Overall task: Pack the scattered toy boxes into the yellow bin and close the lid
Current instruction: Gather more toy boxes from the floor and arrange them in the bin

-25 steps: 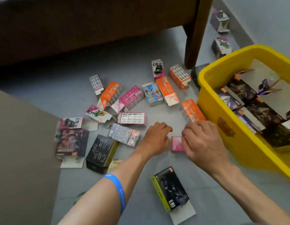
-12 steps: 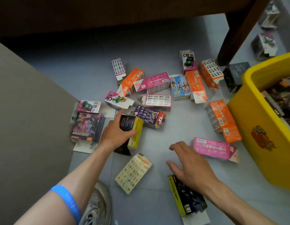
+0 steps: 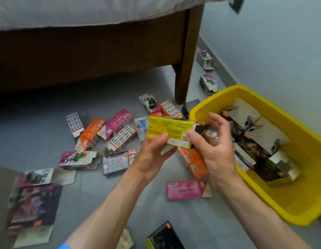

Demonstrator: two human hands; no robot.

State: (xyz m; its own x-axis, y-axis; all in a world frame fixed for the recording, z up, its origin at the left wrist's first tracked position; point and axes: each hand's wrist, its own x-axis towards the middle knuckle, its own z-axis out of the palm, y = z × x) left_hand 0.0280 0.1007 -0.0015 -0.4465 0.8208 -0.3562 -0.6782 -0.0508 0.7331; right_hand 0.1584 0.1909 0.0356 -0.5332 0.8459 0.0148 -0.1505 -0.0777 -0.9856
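Note:
Above the floor I hold a yellow-green toy box. My left hand grips its lower left edge. My right hand is at its open right end, with the thumb on the box and the fingers curled over the dark flap. The yellow bin stands open at the right, just beyond my right hand, with several dark boxes lying inside. No lid is in view. Several toy boxes lie scattered on the grey floor, among them a pink box and an orange box under my hands.
A brown bed frame with its leg stands behind the boxes. Two small boxes lie by the pale wall at the right. A black box lies near the bottom edge and a large dark box at the left.
My left hand lifted the yellow-green box off the floor and brought it toward the bin. My right hand left the floor and came to the box's right end. The view swung right.

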